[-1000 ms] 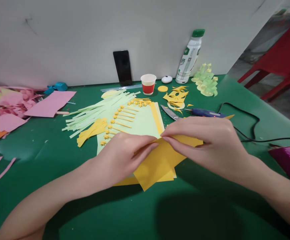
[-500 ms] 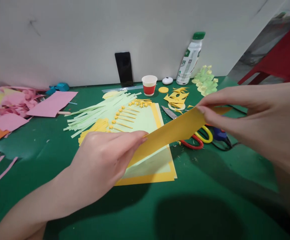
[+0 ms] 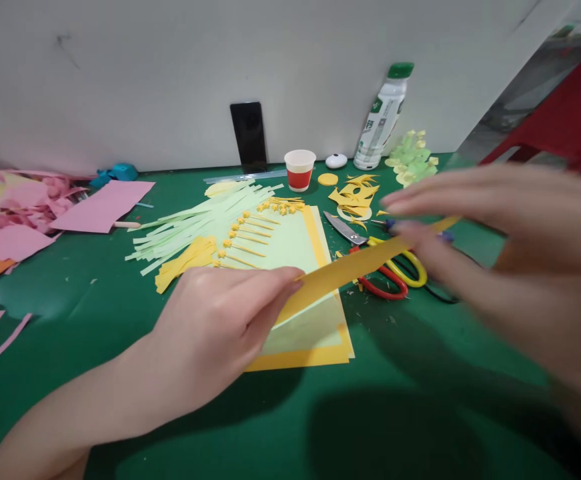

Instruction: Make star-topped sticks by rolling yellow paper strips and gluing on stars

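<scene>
My left hand (image 3: 230, 327) pinches one end of a folded strip of yellow paper (image 3: 343, 267), holding it slanted above the table. At the strip's far end, my right hand (image 3: 510, 267) is blurred by motion, with thumb and fingers apart; the thumb overlaps the paper's edge. Below lie yellow and pale green paper sheets (image 3: 300, 357). Scissors (image 3: 390, 273) with red and yellow handles rest under the strip, blades toward the wall. Several thin yellow rolled sticks with small knobbed ends (image 3: 247, 237) are lined up on the sheets.
Pale green strips (image 3: 185, 227) and yellow strips (image 3: 185, 263) lie left of the sheets. Behind stand a paper cup (image 3: 299, 170), a phone (image 3: 249, 137) and a leaning bottle (image 3: 383, 120). Yellow scraps (image 3: 355, 197) are near the scissors. Pink paper (image 3: 105, 207) is at the left.
My right hand has loosened from the yellow strip, its thumb and fingers spreading apart. My left hand has shifted slightly right, and the strip looks narrower, tilted more edge-on.
</scene>
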Demonstrator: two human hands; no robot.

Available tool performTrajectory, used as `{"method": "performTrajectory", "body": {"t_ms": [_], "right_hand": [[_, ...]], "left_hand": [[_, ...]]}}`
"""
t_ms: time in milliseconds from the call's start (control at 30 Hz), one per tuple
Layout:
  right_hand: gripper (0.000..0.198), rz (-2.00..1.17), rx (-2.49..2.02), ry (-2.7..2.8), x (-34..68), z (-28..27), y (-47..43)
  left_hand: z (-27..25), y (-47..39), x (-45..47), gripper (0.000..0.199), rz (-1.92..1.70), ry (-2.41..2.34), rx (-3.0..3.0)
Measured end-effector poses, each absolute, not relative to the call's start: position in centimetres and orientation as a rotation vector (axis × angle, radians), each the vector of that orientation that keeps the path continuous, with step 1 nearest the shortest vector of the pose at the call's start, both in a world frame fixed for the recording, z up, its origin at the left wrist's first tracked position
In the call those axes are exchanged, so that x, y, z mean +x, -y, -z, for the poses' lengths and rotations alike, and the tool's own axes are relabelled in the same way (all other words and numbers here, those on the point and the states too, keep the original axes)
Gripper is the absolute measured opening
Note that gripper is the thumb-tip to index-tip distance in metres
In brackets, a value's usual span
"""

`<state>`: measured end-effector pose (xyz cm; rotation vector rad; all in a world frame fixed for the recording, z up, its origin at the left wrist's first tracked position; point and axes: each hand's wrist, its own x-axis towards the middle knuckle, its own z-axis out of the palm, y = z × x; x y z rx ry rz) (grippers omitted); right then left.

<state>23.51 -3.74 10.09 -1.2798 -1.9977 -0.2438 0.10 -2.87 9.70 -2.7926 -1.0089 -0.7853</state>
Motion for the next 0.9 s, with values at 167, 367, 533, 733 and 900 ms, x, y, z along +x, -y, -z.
{"method": "performTrajectory", "body": {"t_ms": [167,367,533,733,900], "right_hand": [[0.014,0.207,-0.890,2.159,18.8,-9.6,5.5],[0.014,0.191,-0.891,2.231,19.4,-8.8,5.7],[0.019,0.344,-1.026,2.170,19.5,-9.4,5.4],[0.010,0.476,-1.130,2.088,21.5,-10.3,3.8],[0.013,0.427,-1.331,1.945,24.5,-10.5,1.7]], "left_hand": [[-8.6,3.9,0.6,0.014,0.799,0.883,-2.816],[-8.3,4.6,0.7,0.012,0.810,0.805,-2.834],[-8.7,4.4,0.5,0.012,0.834,0.808,-2.722],[-10.0,4.4,-0.1,0.019,0.779,0.993,-2.628],[-10.8,4.4,-0.5,0.021,0.778,1.092,-2.537]]}}
